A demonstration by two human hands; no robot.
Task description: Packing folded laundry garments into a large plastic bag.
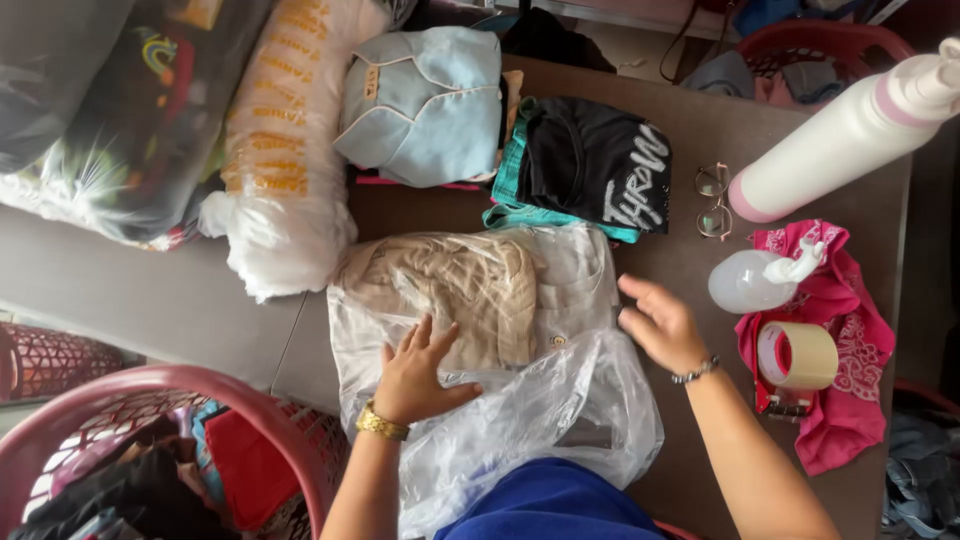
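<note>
While left hand (415, 375) presses flat on bagged beige shirt (455, 290) to hold it, right hand (660, 325) hovers released beside plastic bag (540, 410) on desk (180, 300).

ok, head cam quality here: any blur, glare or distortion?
Head view: even daylight, soft shadows. Right hand slightly motion-blurred; left hand sharp on the beige garment. Mild sheen on the clear plastic bag. White bottle looms large and soft at the frame edge, stretched by the wide lens.
</note>
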